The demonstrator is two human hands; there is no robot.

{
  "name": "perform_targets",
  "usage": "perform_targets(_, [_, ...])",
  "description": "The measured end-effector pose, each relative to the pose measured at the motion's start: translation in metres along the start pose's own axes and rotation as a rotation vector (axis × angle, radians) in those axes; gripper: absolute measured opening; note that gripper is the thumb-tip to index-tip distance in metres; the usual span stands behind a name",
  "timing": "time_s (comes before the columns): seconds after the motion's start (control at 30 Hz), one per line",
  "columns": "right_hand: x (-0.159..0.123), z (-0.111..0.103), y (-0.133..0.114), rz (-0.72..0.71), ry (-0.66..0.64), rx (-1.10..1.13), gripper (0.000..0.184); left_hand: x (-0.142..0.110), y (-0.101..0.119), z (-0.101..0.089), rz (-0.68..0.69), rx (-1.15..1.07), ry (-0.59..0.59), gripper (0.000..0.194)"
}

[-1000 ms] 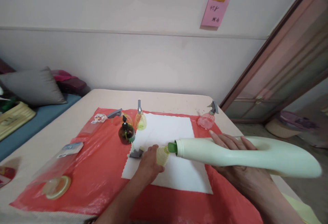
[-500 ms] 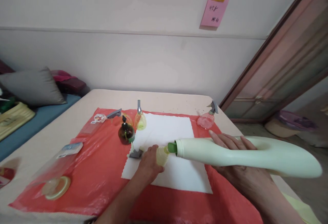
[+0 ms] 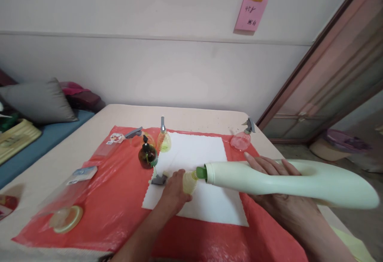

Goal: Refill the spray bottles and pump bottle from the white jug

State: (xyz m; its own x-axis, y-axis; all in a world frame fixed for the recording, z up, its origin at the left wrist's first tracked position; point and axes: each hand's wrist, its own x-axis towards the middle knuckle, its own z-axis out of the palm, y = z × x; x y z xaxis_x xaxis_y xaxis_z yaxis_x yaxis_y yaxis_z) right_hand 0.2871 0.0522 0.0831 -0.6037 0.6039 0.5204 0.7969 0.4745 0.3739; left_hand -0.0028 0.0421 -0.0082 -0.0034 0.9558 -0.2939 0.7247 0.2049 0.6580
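crossing right hand [image 3: 283, 206]: pale-green bottle [image 3: 302, 185]

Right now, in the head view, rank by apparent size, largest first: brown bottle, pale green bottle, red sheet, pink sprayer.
1. Red sheet
2. Pale green bottle, its nearness probably exaggerating it
3. Brown bottle and pink sprayer: too alike to rank

I see a pale wall [image 3: 191, 74] bearing a pink note [image 3: 251, 14]. Grey floor [image 3: 296, 150] shows right of the beige worktop [image 3: 194, 119].
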Motion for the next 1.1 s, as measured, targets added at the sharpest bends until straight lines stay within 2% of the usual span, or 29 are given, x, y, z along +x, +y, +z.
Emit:
perform_targets(0.57, [0.0023,-0.0017,-0.0004,-0.004,0.019,-0.001,0.054,0.003,-0.0042,0.002,-0.005,0.01,-0.018,0.081])
perform_targets(1.1, [0.0014,-0.0015,-0.0015,-0.003,0.004,-0.016,0.059,0.0026,-0.0037,0.0013,-0.008,0.015,-0.016,0.082])
